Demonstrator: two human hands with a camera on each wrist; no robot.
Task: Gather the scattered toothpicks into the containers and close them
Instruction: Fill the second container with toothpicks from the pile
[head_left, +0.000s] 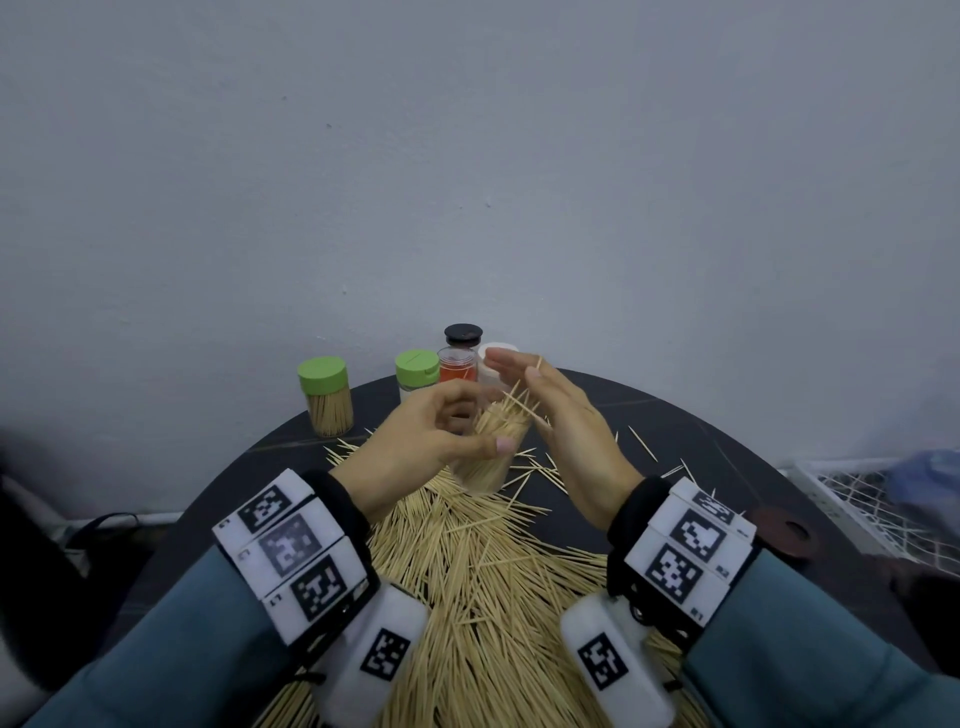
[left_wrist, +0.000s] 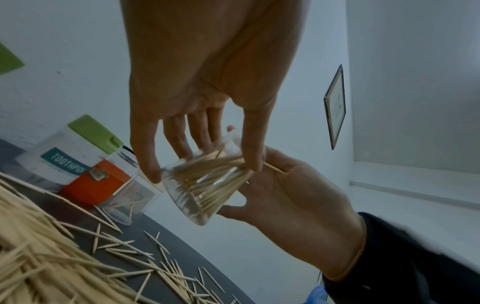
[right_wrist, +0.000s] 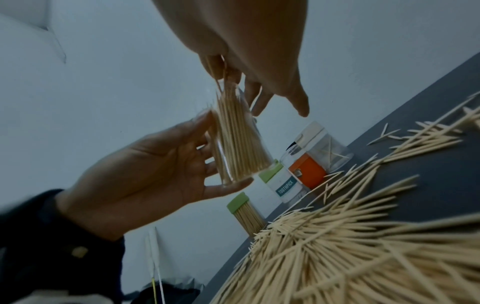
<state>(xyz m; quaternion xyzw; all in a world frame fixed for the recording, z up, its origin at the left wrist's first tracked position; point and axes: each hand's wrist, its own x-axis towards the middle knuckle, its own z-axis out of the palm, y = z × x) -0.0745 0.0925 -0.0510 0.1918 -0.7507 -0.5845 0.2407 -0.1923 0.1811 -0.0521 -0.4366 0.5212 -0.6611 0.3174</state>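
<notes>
Nearest you, a heap of toothpicks (head_left: 483, 597) covers the dark table (head_left: 737, 467) beneath and between your wrists, thinning to loose strays beyond your hands.

Your left hand (head_left: 421, 447) grips a clear jar (head_left: 485, 462), fingers and thumb curled round its wall. The jar is held off the table, tilted, its mouth toward your right hand, and it is packed with toothpicks that fan out past the rim.

Your right hand (head_left: 566, 431) stands just right of the jar, fingers straight and together, palm facing the jar's mouth. The left wrist view shows the fingertips (left_wrist: 253, 162) pressing on the protruding toothpick ends. At least one toothpick sticks out between those fingers.

Beyond your left hand, near the table's far edge, stands a row of containers: a green-lidded jar (head_left: 326, 397) full of toothpicks to the far left; a second green-lidded one (head_left: 415, 371) with a "TOOTHPICK" label; an orange-labelled clear one (head_left: 458, 366); behind it a black-lidded one (head_left: 464, 334). A white one (head_left: 491, 371) shows just past your right fingertips. A clear container (left_wrist: 127, 197) beside the orange one holds only a few toothpicks.
</notes>
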